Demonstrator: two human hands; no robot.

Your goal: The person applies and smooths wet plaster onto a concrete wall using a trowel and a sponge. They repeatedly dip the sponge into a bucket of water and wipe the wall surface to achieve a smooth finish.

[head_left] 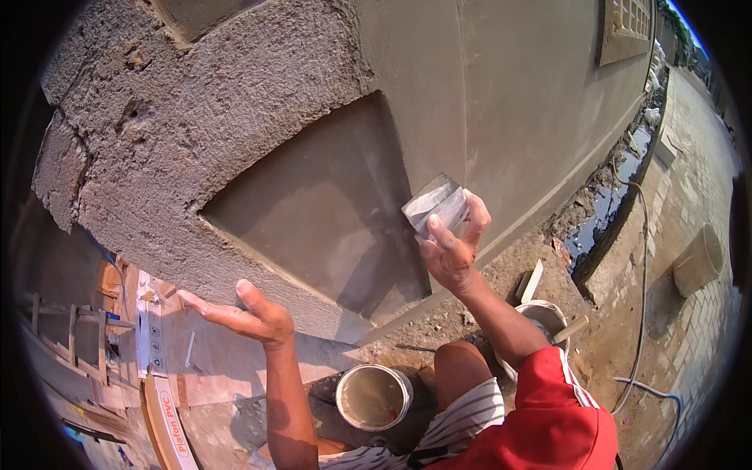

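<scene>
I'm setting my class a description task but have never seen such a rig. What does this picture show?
There is no machine: the two bare hands belong to a person. The picture comes from a wide fisheye camera on the person's head, looking down, so straight edges bend toward the rim. The right hand holds a grey block in front of the wall; the left hand is empty. On the ground, one bucket stands at lower middle, a second bucket is partly behind the right forearm, and a third bucket is farther right.
</scene>
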